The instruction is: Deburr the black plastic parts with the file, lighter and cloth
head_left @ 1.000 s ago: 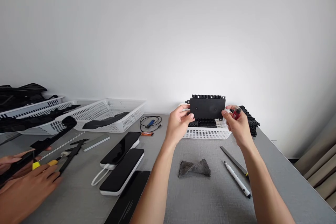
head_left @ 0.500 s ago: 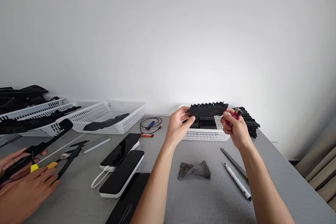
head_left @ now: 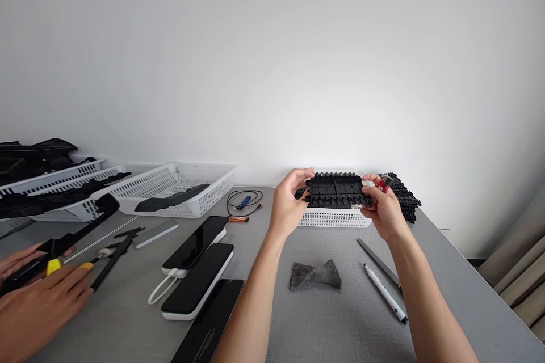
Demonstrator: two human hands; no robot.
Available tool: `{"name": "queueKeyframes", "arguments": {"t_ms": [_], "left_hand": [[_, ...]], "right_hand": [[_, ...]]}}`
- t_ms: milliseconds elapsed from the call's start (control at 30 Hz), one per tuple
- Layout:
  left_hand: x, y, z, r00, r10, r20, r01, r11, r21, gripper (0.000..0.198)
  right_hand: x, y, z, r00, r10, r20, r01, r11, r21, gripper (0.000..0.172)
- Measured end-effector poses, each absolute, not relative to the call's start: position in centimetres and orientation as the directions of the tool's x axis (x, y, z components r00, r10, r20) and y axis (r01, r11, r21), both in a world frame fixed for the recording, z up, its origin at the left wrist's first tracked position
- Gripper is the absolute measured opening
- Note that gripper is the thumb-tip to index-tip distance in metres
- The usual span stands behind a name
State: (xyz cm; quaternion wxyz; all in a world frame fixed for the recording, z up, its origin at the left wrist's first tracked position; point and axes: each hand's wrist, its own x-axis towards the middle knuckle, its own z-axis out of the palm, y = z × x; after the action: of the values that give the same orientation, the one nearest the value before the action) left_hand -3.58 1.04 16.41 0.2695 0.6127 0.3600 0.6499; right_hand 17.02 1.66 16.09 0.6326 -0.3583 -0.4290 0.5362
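Observation:
A black ribbed plastic part (head_left: 336, 188) is held up between both hands, its recessed, toothed side facing me. My left hand (head_left: 292, 198) pinches its left end with thumb and fingers. At the right end, my right hand (head_left: 383, 204) grips the part and also has a small red object (head_left: 385, 182) against the palm. Behind and below the part stands a white basket (head_left: 334, 218), whose contents are mostly hidden. More black toothed parts (head_left: 402, 195) are stacked to the right of the basket.
On the table lie a crumpled grey cloth (head_left: 315, 274), a white marker (head_left: 385, 294), a flat metal tool (head_left: 377, 261), two phones on white blocks (head_left: 198, 281) and a cable (head_left: 230, 198). Another person's hands (head_left: 46, 306) hold a black part and a yellow-handled tool at left.
The black part has been tilted, so its ribbed inner face shows instead of its smooth side. My left fingers have moved up along its end. At left, the other person's hands have shifted slightly.

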Motion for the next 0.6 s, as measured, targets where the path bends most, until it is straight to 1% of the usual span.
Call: {"name": "queueKeyframes", "arguments": {"t_ms": [67, 133, 233, 333, 400, 500, 600], "left_hand": [[-3.7, 1.1, 16.4, -0.136, 0.838, 0.529, -0.003, -0.534, 0.845, 0.038], [-3.8, 1.1, 16.5, -0.122, 0.893, 0.434, -0.084, -0.445, 0.892, 0.044], [-3.8, 0.8, 16.7, -0.072, 0.933, 0.353, -0.092, -0.358, 0.929, 0.058], [-3.6, 0.5, 16.9, -0.070, 0.940, 0.333, -0.051, -0.337, 0.940, 0.068], [-3.5, 0.4, 17.0, -0.071, 0.941, 0.331, -0.064, -0.335, 0.940, 0.069], [-3.5, 0.5, 16.9, -0.080, 0.934, 0.349, -0.073, -0.355, 0.932, 0.065], [-3.6, 0.7, 16.7, -0.097, 0.927, 0.361, -0.061, -0.368, 0.928, 0.066]], "right_hand": [[17.0, 1.7, 15.9, 0.108, 0.974, 0.200, -0.318, 0.225, -0.921, 0.039], [17.0, 1.7, 15.8, 0.143, 0.956, 0.256, -0.245, 0.285, -0.927, 0.036], [17.0, 1.7, 15.7, 0.160, 0.925, 0.345, -0.136, 0.367, -0.920, 0.029], [16.9, 1.8, 15.5, 0.171, 0.888, 0.427, -0.078, 0.444, -0.893, 0.026], [16.9, 2.0, 15.3, 0.179, 0.868, 0.463, -0.069, 0.481, -0.874, 0.027], [16.8, 2.2, 15.1, 0.165, 0.865, 0.474, -0.048, 0.487, -0.872, 0.029], [16.9, 2.3, 14.9, 0.169, 0.873, 0.458, 0.032, 0.460, -0.888, 0.032]]}}
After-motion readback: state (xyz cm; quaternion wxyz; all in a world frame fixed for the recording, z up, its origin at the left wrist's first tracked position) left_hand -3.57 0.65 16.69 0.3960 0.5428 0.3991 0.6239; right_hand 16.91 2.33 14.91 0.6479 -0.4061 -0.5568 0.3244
